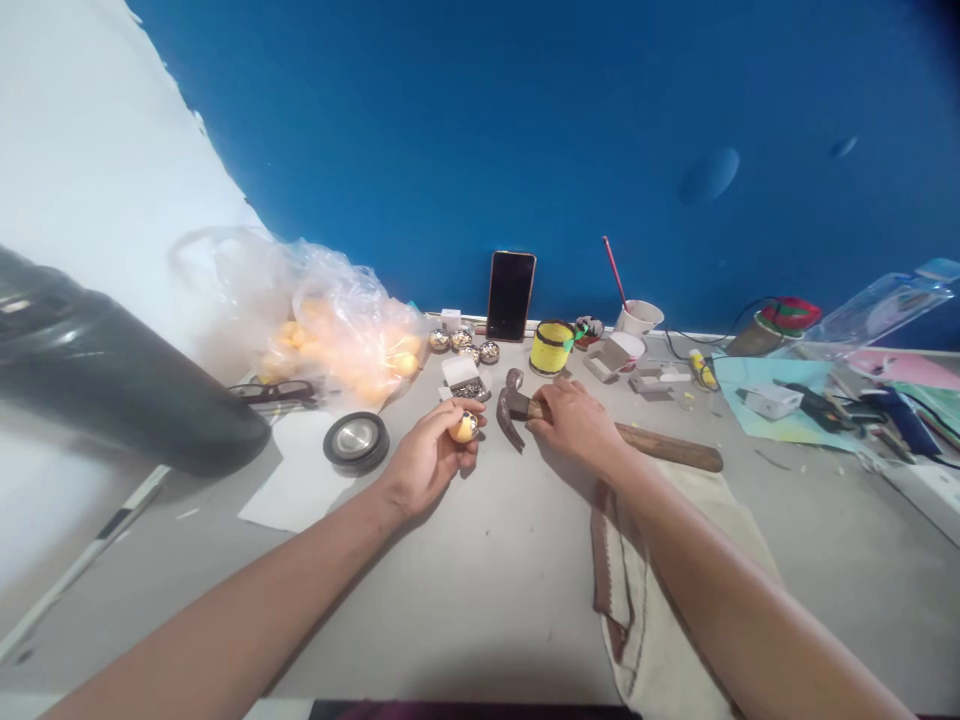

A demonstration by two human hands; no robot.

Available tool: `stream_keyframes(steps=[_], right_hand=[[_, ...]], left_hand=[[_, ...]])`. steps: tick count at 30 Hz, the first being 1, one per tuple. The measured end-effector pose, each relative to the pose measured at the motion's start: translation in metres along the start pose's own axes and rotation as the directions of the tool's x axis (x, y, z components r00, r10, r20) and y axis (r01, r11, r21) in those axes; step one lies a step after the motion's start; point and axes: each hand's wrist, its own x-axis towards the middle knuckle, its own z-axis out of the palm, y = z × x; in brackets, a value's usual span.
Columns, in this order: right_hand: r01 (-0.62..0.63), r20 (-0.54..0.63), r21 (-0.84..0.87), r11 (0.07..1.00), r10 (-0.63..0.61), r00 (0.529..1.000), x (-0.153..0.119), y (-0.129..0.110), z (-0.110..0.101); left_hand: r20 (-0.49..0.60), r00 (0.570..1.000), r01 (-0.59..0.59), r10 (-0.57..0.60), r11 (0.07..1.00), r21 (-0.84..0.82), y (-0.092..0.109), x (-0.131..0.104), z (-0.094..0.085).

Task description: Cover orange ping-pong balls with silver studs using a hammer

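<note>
In my left hand I hold a small orange ball with shiny metal pieces on part of its surface. My right hand is closed around the wooden handle of a claw hammer, near its metal head, which lies toward the left. Just beyond my left hand stands an open small box of little metal pieces. Several balls covered in shiny metal sit behind that box. Under my right forearm a beige cloth is spread on the grey table.
A clear plastic bag of orange balls lies back left, near a round black-rimmed lid and a large dark bottle. A phone leans on the blue wall. A yellow tin and a white cup stand right of it.
</note>
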Motion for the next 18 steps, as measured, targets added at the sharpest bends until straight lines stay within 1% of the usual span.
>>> stream_keyframes(steps=[4,6,8,10,12,14,16,18], right_hand=[[0.019,0.024,-0.059,0.998,-0.017,1.000,0.002,-0.001,0.003],[0.010,0.019,-0.090,0.996,-0.008,1.000,0.002,-0.004,0.002],[-0.018,0.002,-0.092,0.996,0.018,1.000,0.001,-0.007,-0.001],[-0.057,-0.027,-0.054,0.997,0.056,0.998,0.000,-0.009,-0.006],[-0.094,-0.066,-0.018,0.995,0.093,0.993,-0.002,-0.009,-0.012],[-0.130,-0.125,-0.014,0.991,0.127,0.984,-0.004,-0.009,-0.016],[-0.128,-0.212,-0.024,0.991,0.121,0.970,-0.008,-0.010,-0.018],[-0.077,-0.299,-0.014,0.997,0.069,0.952,-0.012,-0.013,-0.018]], left_hand=[[0.013,0.999,-0.050,0.050,0.996,0.080,0.003,-0.002,0.002],[0.010,0.995,-0.097,0.097,0.979,0.179,0.005,-0.006,0.003],[0.012,0.988,-0.145,0.151,0.923,0.357,0.007,-0.008,0.003],[0.020,0.979,-0.181,0.201,0.831,0.527,0.008,-0.008,0.001],[0.017,0.962,-0.228,0.272,0.771,0.594,0.007,-0.006,-0.001],[0.001,0.949,-0.249,0.315,0.747,0.616,0.004,-0.002,-0.004],[-0.026,0.954,-0.214,0.297,0.742,0.636,0.002,0.001,-0.005],[-0.050,0.964,-0.174,0.260,0.764,0.621,0.001,0.003,-0.005]])
